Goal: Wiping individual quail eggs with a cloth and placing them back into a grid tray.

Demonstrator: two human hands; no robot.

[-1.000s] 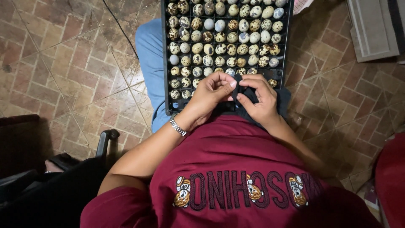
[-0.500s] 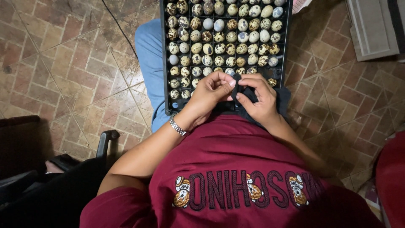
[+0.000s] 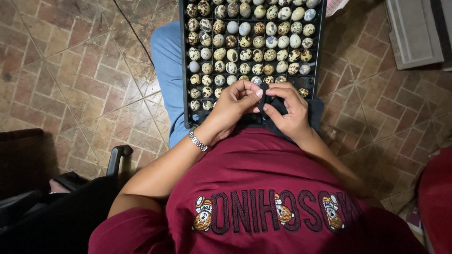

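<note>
A black tray (image 3: 182, 70) of several speckled quail eggs (image 3: 245, 42) rests across my lap. My left hand (image 3: 233, 106), with a metal bracelet (image 3: 197, 140) at the wrist, and my right hand (image 3: 289, 110) meet over the tray's near edge. Together the fingertips pinch a small dark object (image 3: 267, 99); I cannot tell what it is. The near rows of the tray beneath my hands are hidden. The cells at the near right corner hold few eggs.
My blue-jeaned leg (image 3: 167, 61) shows left of the tray, over a brown tiled floor (image 3: 80, 70). A dark chair arm (image 3: 117, 157) sits at lower left. A grey flat panel (image 3: 414, 28) lies at upper right, and something red (image 3: 435, 197) at the right edge.
Hardly anything differs; my fingers have shifted slightly around the small dark object, and the tray stays put.
</note>
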